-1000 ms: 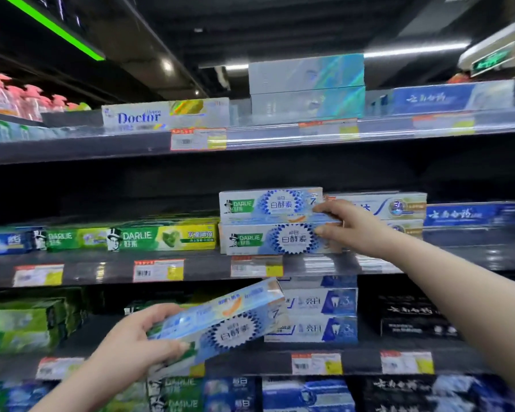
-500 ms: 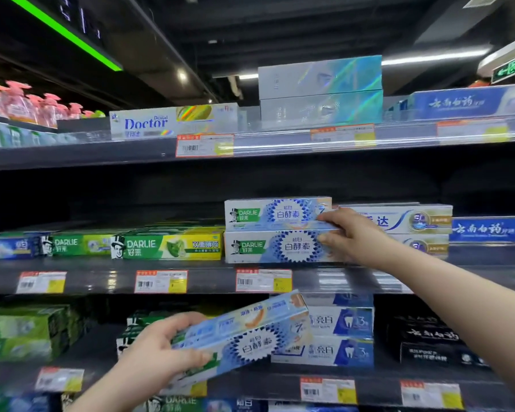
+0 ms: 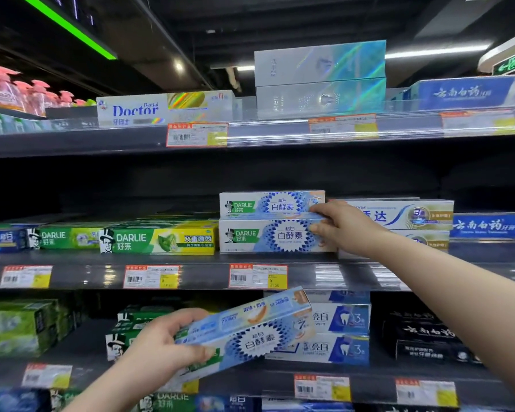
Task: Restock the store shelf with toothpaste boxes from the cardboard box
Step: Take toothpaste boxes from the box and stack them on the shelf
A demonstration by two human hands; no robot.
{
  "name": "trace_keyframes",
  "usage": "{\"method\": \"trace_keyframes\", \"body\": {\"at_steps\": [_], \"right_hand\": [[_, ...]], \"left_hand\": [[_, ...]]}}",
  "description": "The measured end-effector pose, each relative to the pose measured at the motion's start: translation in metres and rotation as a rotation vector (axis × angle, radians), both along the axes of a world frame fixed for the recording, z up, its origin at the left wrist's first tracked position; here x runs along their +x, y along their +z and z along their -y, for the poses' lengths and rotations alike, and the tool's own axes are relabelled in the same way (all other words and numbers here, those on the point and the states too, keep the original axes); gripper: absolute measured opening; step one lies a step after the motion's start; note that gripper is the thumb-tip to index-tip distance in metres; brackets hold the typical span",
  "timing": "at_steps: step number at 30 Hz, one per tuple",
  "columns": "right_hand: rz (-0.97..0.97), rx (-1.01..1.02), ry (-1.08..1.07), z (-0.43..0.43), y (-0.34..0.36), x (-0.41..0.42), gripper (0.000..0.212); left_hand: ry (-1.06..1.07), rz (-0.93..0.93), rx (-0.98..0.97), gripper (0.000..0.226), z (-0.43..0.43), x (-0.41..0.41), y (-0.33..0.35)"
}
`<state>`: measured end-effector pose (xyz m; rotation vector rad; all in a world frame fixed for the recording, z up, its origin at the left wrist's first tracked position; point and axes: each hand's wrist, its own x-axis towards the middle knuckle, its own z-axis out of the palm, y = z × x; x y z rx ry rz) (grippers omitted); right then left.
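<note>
Two blue-and-white Darlie toothpaste boxes are stacked on the middle shelf [image 3: 191, 275]: an upper box [image 3: 268, 205] on a lower box [image 3: 268, 236]. My right hand [image 3: 342, 226] grips the right end of this stack, thumb on the upper box, fingers on the lower one. My left hand [image 3: 164, 343] holds a third, matching toothpaste box [image 3: 250, 331], tilted with its right end raised, in front of the lower shelf. The cardboard box is out of view.
Green and yellow Darlie boxes [image 3: 158, 240] sit left of the stack, white Sensodyne-style boxes [image 3: 399, 215] right of it. Silver holographic boxes [image 3: 320, 80] stand on the top shelf. Blue-white boxes [image 3: 339, 331] and black boxes [image 3: 422, 340] fill the lower shelf.
My right hand has stayed at the stack's right end, fingers shifting slightly. My left hand keeps the tilted box at about the same spot. The view has tilted a little.
</note>
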<state>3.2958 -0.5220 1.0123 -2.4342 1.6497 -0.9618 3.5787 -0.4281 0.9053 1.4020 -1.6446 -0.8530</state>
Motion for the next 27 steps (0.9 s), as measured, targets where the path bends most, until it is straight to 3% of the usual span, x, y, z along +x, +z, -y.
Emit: {"method": "trace_keyframes", "body": {"at_steps": [18,27], "right_hand": [[-0.097,0.031,-0.091,-0.001,0.005,0.012,0.047],[-0.2,0.051,-0.106,-0.003,0.001,0.012,0.036]], "left_hand": [[-0.031,-0.057,0.015,0.045,0.001,0.004,-0.008],[-0.085,-0.056,-0.003,0.045,0.003,0.009,-0.003]]}}
